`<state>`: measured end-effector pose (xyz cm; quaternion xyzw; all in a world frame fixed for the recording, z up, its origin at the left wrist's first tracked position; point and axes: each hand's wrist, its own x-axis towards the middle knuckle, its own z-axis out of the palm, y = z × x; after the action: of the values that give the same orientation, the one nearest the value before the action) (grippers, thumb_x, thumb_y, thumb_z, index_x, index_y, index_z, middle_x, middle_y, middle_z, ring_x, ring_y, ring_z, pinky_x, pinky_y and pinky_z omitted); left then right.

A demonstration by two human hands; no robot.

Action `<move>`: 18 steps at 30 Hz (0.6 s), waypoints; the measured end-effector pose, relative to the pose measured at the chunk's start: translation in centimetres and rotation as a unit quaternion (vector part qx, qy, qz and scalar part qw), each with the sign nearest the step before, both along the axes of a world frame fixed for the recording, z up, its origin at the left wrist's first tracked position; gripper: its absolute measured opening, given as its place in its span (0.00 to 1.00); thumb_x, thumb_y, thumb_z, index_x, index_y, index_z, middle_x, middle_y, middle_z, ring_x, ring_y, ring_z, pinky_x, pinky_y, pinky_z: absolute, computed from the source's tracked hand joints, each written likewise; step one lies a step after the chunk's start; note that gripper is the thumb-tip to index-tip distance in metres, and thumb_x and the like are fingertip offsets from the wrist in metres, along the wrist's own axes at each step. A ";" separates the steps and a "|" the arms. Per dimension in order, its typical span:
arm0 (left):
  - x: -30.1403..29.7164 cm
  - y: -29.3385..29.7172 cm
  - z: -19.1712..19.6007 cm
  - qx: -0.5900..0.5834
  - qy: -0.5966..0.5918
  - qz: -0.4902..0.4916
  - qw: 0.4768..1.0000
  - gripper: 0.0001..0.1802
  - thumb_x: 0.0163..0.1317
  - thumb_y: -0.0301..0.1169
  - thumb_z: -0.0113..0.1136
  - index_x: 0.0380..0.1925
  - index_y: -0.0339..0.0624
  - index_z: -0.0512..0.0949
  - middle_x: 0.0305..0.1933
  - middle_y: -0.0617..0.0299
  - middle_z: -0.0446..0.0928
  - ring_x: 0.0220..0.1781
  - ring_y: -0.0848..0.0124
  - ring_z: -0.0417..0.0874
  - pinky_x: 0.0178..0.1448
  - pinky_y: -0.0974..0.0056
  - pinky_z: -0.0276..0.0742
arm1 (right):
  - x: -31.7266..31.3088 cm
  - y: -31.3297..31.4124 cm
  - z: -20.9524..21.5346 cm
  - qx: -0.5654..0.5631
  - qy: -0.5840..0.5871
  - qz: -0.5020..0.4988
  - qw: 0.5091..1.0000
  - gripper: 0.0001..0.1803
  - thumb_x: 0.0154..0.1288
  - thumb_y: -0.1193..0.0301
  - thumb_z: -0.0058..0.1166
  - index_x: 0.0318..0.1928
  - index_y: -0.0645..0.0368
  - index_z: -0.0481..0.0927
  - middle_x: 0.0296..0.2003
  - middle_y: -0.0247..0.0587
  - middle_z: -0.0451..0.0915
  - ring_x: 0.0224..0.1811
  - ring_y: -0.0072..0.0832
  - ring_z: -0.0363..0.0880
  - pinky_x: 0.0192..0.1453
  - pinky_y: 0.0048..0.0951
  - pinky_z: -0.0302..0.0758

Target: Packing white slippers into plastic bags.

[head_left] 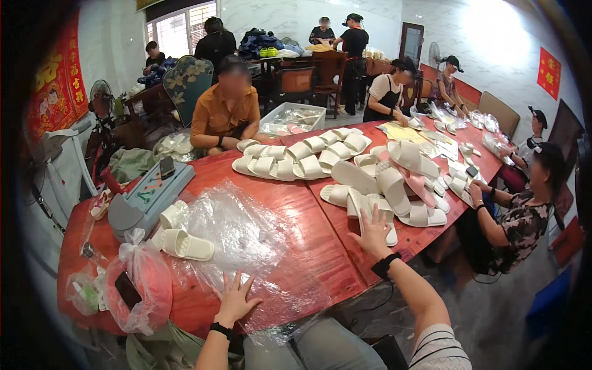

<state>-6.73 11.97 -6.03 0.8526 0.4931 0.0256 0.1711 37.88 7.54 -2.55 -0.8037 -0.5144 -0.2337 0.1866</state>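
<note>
My left hand (235,301) rests with fingers spread at the near edge of a stack of clear plastic bags (231,222) on the red table. My right hand (372,234) reaches forward, fingers stretched apart, over the near side of a heap of cream slippers; it seems to touch a slipper (354,205) there, though a firm grip does not show. Among the heap lies a pink slipper (419,187). Left of the bags sits another cream slipper (187,245), with one more partly behind it. Several paired slippers (264,168) lie in rows farther back.
A grey machine (139,206) with a phone on top stands at the table's left. Nearer is a clear bag with pink contents (154,280) and a phone. Co-workers sit across and along the right side of the red table (299,237). A white bin (302,116) stands behind.
</note>
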 end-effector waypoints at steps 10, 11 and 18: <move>0.2 1.0 -1.3 -0.042 0.003 0.022 0.999 0.48 0.55 0.69 0.61 0.75 0.74 0.61 0.85 0.59 0.40 0.83 0.40 0.29 0.67 0.13 0.26 | 6.3 1.9 -8.2 0.211 0.358 0.053 0.908 0.20 0.61 0.73 0.62 0.54 0.62 0.81 0.35 0.46 0.81 0.38 0.38 0.81 0.44 0.37 0.77; 0.1 1.1 -1.3 -0.040 0.000 0.022 0.999 0.48 0.55 0.69 0.61 0.75 0.74 0.61 0.85 0.60 0.39 0.83 0.40 0.29 0.67 0.13 0.26 | 6.5 1.6 -8.4 0.238 0.486 0.058 0.839 0.19 0.61 0.74 0.62 0.54 0.62 0.82 0.34 0.45 0.83 0.36 0.34 0.82 0.42 0.35 0.77; 0.1 1.0 -1.7 -0.037 -0.006 0.023 0.999 0.48 0.55 0.69 0.62 0.75 0.75 0.60 0.85 0.61 0.39 0.83 0.40 0.28 0.68 0.13 0.26 | 7.1 -1.2 -8.9 0.073 0.518 0.172 0.835 0.31 0.61 0.78 0.60 0.66 0.57 0.74 0.36 0.41 0.85 0.38 0.25 0.82 0.44 0.28 0.78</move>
<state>-6.63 12.93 -7.75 0.8343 0.5118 0.0164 0.2045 44.96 6.33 -11.41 -0.6898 -0.4536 0.2159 0.5213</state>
